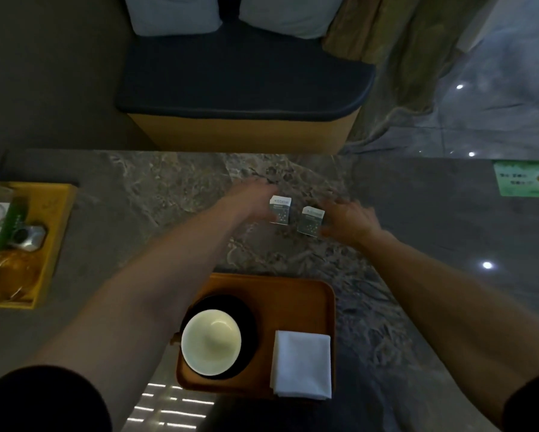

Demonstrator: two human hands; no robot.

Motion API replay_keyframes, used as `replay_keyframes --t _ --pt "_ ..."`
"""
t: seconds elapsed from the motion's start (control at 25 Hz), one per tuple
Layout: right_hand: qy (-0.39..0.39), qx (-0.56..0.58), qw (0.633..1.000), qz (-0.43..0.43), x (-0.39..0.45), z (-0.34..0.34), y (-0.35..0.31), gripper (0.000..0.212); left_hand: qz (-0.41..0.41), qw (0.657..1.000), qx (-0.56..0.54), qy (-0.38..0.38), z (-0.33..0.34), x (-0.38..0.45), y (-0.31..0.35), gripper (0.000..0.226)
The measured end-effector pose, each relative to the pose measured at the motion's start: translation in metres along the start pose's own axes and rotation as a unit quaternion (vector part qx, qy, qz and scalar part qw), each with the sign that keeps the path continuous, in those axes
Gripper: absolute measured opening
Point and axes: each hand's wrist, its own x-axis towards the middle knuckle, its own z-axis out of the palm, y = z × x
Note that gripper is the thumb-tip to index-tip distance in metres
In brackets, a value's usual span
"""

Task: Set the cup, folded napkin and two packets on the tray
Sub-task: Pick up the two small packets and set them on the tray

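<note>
Lower centre: cup [211, 342] and napkin [301, 364] sit on tray [293, 294]. Mid-frame on the counter [168, 194]: my left hand [252, 198] touches left packet [280, 209]; right packet [310, 221] beside my right hand [349, 221]. Both hands blurred, fingers spread, grip unclear.

Both bare forearms stretched forward, converging. Left hand [255, 198] and right hand [346, 219] palm-down, motion-blurred; fingers [363, 212] spread loosely, grasp unclear.
</note>
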Motion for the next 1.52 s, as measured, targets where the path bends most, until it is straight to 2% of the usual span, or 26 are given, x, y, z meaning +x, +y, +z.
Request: replay_keyframes --t 0.12,0.24,0.44,0.68,0.8,1.0,1.16,1.4,1.52 --pt "0.015 0.004 1.000 0.003 0.013 0.007 -0.008 0.067 -0.003 1.000 -0.004 -0.006 0.010 0.010 0.007 0.077" --pt "0.056 0.035 0.997 0.033 0.018 0.019 -0.016 0.069 0.003 0.999 -0.018 0.031 0.020 0.014 0.011 0.077" --pt "0.092 0.049 0.993 0.051 0.020 0.033 -0.018 0.067 0.011 0.999 -0.002 0.053 0.028 0.017 0.009 0.069" --pt "0.067 0.085 0.992 0.062 0.017 0.033 -0.015 0.048 -0.006 0.995 -0.065 0.076 0.032 0.009 0.013 0.047" --pt "0.063 0.121 0.988 0.069 0.008 0.033 -0.012 0.033 -0.047 0.980 -0.165 0.098 0.040 -0.003 0.016 0.032" --pt "0.030 0.227 0.971 0.068 -0.015 0.035 -0.004 0.018 -0.106 0.949 -0.285 0.088 0.047 -0.024 0.022 0.009" --pt "0.059 0.254 0.963 0.067 -0.042 0.039 0.003 0.016 -0.121 0.935 -0.323 0.078 0.051 -0.048 0.024 0.008" --pt "0.065 0.278 0.957 0.047 -0.086 0.049 0.011 0.014 -0.102 0.902 -0.408 0.095 0.067 -0.096 0.030 0.007" --pt "0.062 0.287 0.955 0.044 -0.107 0.063 0.010 0.009 -0.087 0.902 -0.413 0.092 0.077 -0.120 0.039 0.009"
